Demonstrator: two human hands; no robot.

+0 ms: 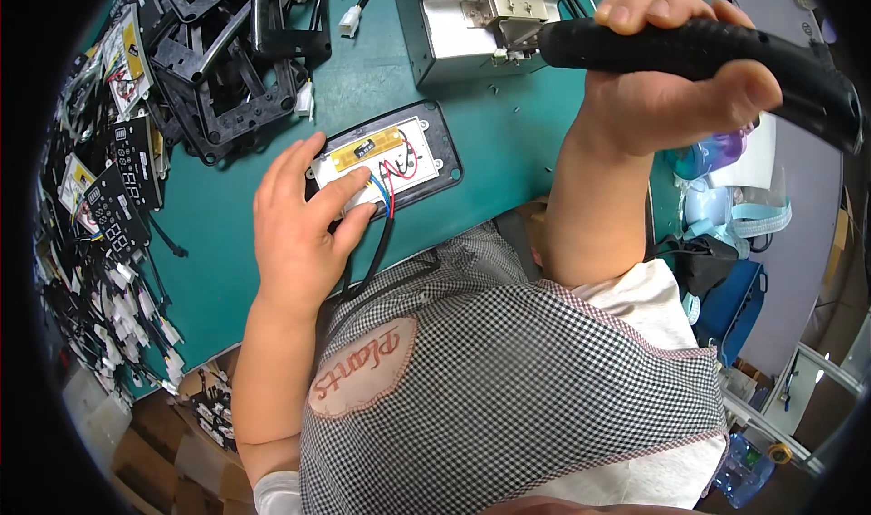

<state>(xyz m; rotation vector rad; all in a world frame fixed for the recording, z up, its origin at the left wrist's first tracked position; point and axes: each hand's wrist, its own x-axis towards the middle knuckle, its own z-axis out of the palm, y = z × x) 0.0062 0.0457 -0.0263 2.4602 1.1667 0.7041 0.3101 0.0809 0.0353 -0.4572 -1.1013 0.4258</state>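
Observation:
My left hand (308, 215) grips the left end of a black plastic frame (443, 147) lying on the table. Its index finger and thumb press on the white circuit board (417, 172) set inside. A yellow-taped strip (349, 155) runs along the board, and red, blue and black wires join it. From the near side a black cable (379, 254) leads toward my body. Raised at the upper right, my right hand (667, 98) is wrapped round a black electric screwdriver (635, 50). Its left end is by the metal mechanism of a box-shaped screw feeder (454, 52); the bit cannot be made out.
Black plastic frames (231, 88) are piled at the far left. Dark circuit boards (116, 208) and wires with white connectors (127, 320) cover the table's left edge. A white connector (350, 21) lies near the feeder. Right of my arm are a light-blue item (708, 208) and a blue bin (737, 306).

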